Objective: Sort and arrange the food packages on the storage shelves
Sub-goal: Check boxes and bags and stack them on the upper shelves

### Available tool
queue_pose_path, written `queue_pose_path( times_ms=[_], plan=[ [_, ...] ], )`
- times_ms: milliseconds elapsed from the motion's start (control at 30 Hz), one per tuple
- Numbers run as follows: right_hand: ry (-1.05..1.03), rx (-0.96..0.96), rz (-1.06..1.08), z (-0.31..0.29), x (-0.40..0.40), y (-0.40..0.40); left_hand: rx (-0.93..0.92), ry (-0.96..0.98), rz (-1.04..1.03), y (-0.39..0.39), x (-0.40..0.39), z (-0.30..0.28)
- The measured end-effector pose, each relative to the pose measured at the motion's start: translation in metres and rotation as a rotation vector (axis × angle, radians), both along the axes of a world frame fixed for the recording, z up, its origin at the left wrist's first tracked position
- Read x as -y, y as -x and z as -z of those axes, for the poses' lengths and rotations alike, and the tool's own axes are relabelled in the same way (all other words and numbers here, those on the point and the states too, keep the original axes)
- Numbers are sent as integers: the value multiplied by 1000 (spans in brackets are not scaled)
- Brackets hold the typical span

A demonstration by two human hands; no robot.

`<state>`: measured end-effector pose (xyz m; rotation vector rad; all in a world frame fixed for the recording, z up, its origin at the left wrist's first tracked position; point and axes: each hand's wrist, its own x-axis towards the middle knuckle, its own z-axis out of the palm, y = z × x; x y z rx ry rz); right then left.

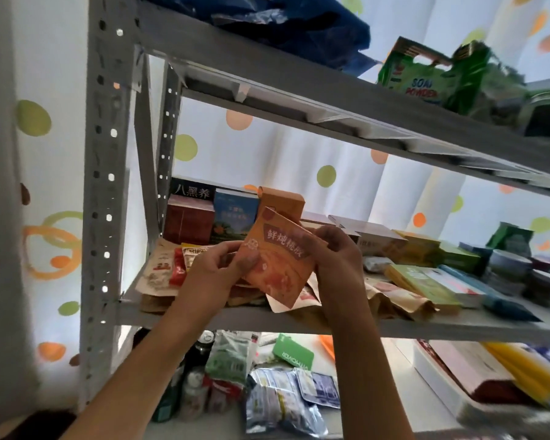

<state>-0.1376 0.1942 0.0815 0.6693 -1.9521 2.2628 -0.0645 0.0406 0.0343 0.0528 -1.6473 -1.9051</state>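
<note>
From the head camera, both hands are raised in front of the middle shelf (299,322) of a grey metal rack. The left hand (216,268) pinches the left edge of an orange pouch (278,262), thumb on its printed face and fingers curled behind. The right hand (337,258) grips the pouch's right edge, fingers wrapped round its upper corner. The pouch is tilted, top leaning left, and is held just above the shelf's front, over a heap of flat brown paper bags (159,281) and a red packet (178,268).

Right behind the pouch stands an orange carton (283,201) with its top flap open. To its left stand a blue box (234,217), a dark red box (188,222) and a black box (192,192) with white characters. To the right lie long flat boxes in yellow and green (423,281), then stacked bowls (508,265), which are blurred.

On the top shelf sit a dark blue bag (299,23) and a green soap powder carton (426,81). On the lower shelf lie silvery foil packs (283,401), a green card box (294,354), what look like bottles (194,389), and a yellow box (521,373) at the right. A dotted curtain (267,147) hangs behind the rack.
</note>
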Motion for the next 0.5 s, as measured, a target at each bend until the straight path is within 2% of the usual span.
queue_pose_path(
  times_ms=[100, 200, 333, 400, 500],
  plan=[
    [43, 82, -55, 19, -28, -8, -5, 40, -82, -8, -24, 8],
    [132, 257, -115, 39, -60, -15, -22, -47, -113, -20, -58, 16],
    [158, 337, -113, 73, -105, -26, 46, -70, -156, -32, -107, 36],
    [176, 387, -100, 87, -126, -35, 89, -140, -191, -37, -133, 50],
    [215, 454, -31, 108, -156, -45, 105, -348, -197, -41, -174, 74]
  ],
)
